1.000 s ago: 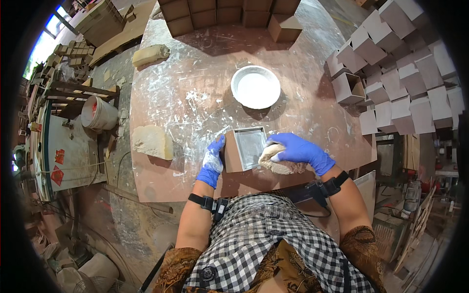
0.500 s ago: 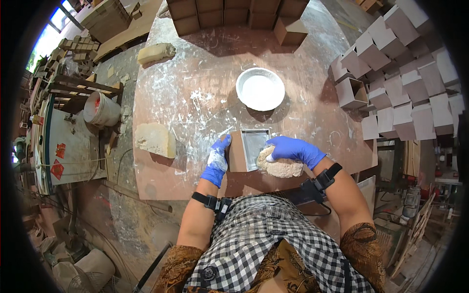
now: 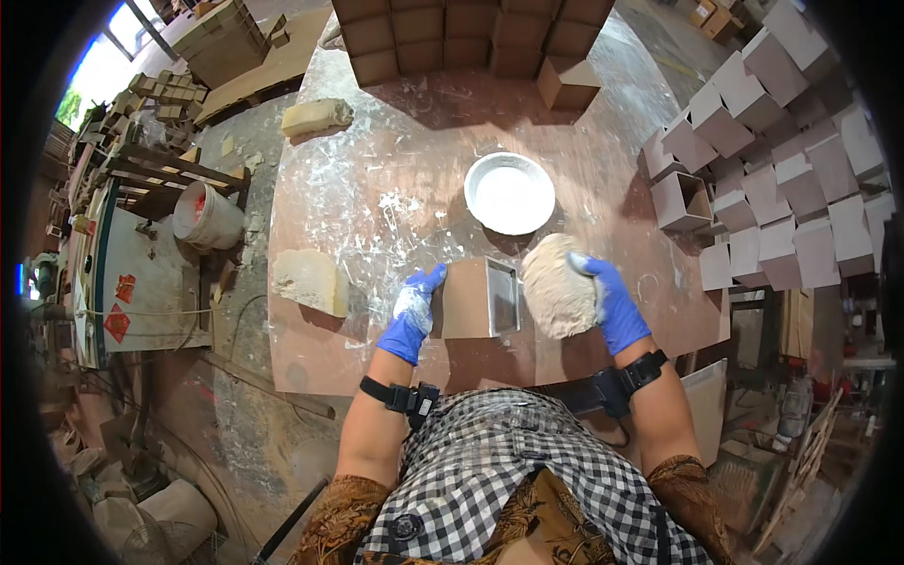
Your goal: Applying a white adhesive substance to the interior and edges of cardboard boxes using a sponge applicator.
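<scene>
Blue gloves cover both hands. The left hand [image 3: 414,309] is set against the left end of the brown box [image 3: 465,299], its fingers reaching to the upper left corner; the far side of the grasp is hidden, so it cannot be told whether the fingers close around the box. White residue coats the back of the left glove.

The box is located at the near part of the surface [image 3: 377,240], between the two hands. It is tilted, with its open end facing right and its grey-white interior partly visible.

The right hand [image 3: 617,301] grips a cream sponge [image 3: 562,290] at its right edge, thumb laid over the upper corner. The sponge is positioned just beside the open end of the box, with a narrow gap between them.

A round white bowl [image 3: 509,193] with white contents stands beyond the box and sponge. Two cream foam blocks lie toward the left side of the surface: the near foam block [image 3: 311,282] and the far foam block [image 3: 317,117]. Brown boxes [image 3: 428,42] are stacked at the far edge, with a single carton [image 3: 568,83] in front of their right end. Pale boxes [image 3: 782,169] are piled along the right side. Black straps [image 3: 405,399] encircle both forearms. A checked apron [image 3: 471,443] covers the person's front.
</scene>
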A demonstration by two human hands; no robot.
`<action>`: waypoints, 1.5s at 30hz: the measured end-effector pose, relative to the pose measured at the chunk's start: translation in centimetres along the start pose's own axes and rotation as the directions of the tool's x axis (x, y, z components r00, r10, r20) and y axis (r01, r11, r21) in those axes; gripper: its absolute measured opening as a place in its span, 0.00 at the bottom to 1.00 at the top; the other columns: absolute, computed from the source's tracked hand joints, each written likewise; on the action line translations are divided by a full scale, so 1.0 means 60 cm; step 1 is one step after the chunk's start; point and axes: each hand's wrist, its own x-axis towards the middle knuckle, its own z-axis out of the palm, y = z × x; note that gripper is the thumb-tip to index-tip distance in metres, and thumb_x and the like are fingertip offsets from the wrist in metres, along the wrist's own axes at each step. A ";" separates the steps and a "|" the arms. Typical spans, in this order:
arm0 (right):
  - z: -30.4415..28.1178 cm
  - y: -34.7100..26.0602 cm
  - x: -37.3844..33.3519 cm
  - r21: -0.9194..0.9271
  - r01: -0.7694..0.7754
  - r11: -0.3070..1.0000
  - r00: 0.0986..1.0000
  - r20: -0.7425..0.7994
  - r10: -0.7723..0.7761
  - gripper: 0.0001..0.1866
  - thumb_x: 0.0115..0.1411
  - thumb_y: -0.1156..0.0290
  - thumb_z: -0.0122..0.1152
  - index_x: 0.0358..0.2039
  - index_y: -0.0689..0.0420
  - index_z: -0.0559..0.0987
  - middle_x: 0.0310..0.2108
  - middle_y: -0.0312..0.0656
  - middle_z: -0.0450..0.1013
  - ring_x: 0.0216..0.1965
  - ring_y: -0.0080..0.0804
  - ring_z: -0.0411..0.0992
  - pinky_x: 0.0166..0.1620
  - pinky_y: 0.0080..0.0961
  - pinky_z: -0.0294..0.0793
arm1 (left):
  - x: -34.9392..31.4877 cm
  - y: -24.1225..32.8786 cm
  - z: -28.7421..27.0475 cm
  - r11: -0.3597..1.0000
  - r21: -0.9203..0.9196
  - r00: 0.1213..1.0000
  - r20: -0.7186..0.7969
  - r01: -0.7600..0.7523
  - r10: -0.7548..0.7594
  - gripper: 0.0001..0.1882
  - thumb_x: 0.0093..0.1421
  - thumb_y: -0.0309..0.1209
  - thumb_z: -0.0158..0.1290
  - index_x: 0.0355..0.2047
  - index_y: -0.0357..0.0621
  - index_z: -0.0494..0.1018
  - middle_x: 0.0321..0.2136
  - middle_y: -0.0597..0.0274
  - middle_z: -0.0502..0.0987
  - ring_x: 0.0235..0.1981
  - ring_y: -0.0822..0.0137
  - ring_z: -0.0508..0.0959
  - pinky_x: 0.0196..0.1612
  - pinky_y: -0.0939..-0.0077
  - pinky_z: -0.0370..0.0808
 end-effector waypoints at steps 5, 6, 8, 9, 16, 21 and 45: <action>-0.043 0.011 -0.013 0.064 0.094 0.994 0.980 -0.184 -0.081 0.25 0.57 0.64 0.50 0.51 0.65 0.64 0.46 0.52 0.68 0.45 0.43 0.70 0.49 0.38 0.71 | -0.040 0.057 0.048 0.986 0.151 0.986 0.159 -0.068 0.044 0.17 0.56 0.37 0.51 0.40 0.37 0.70 0.32 0.63 0.74 0.32 0.72 0.71 0.38 0.76 0.69; -0.046 0.016 -0.015 0.051 0.080 0.996 0.979 -0.190 -0.069 0.24 0.58 0.63 0.49 0.51 0.64 0.64 0.46 0.51 0.68 0.46 0.42 0.70 0.49 0.38 0.71 | -0.044 0.057 0.059 0.977 0.155 0.974 0.196 -0.149 0.117 0.16 0.57 0.37 0.50 0.40 0.38 0.70 0.31 0.64 0.74 0.30 0.72 0.70 0.36 0.76 0.69; -0.060 0.027 -0.010 -0.028 0.103 0.994 0.974 -0.199 -0.107 0.24 0.58 0.64 0.50 0.52 0.62 0.64 0.46 0.50 0.68 0.47 0.41 0.69 0.49 0.37 0.70 | -0.051 0.058 0.072 0.989 0.139 0.989 0.145 -0.051 0.031 0.15 0.59 0.36 0.47 0.42 0.39 0.70 0.33 0.64 0.75 0.34 0.71 0.72 0.39 0.76 0.70; -0.064 0.030 -0.009 -0.041 0.113 0.993 0.980 -0.161 -0.119 0.24 0.57 0.64 0.50 0.52 0.62 0.64 0.46 0.49 0.68 0.47 0.40 0.69 0.49 0.37 0.70 | -0.065 0.068 0.086 1.000 0.007 0.972 0.233 -0.015 0.013 0.16 0.59 0.36 0.47 0.43 0.39 0.70 0.36 0.64 0.75 0.36 0.70 0.73 0.41 0.76 0.70; -0.080 0.041 -0.007 -0.218 0.224 0.950 0.950 -0.170 -0.263 0.20 0.55 0.68 0.53 0.48 0.61 0.68 0.44 0.45 0.70 0.44 0.36 0.70 0.47 0.31 0.71 | -0.036 0.044 0.076 0.994 0.064 0.864 0.493 0.084 -0.105 0.23 0.57 0.31 0.50 0.52 0.40 0.63 0.45 0.61 0.71 0.46 0.68 0.71 0.50 0.73 0.67; -0.016 0.043 -0.006 -0.979 0.203 -0.016 0.795 0.175 -0.581 0.18 0.48 0.71 0.60 0.41 0.59 0.73 0.38 0.43 0.72 0.41 0.35 0.71 0.45 0.27 0.70 | -0.018 0.020 0.121 0.826 0.488 0.656 0.726 -0.282 -0.205 0.37 0.49 0.27 0.59 0.58 0.44 0.53 0.53 0.60 0.63 0.53 0.69 0.61 0.55 0.72 0.61; -0.024 0.050 0.076 -0.945 0.171 -0.278 0.670 0.318 -0.671 0.14 0.42 0.76 0.55 0.33 0.55 0.76 0.31 0.45 0.71 0.35 0.44 0.69 0.37 0.34 0.69 | 0.023 -0.057 0.064 0.792 0.589 0.628 0.680 -0.159 -0.379 0.30 0.53 0.27 0.55 0.55 0.45 0.57 0.51 0.63 0.64 0.50 0.71 0.63 0.55 0.73 0.62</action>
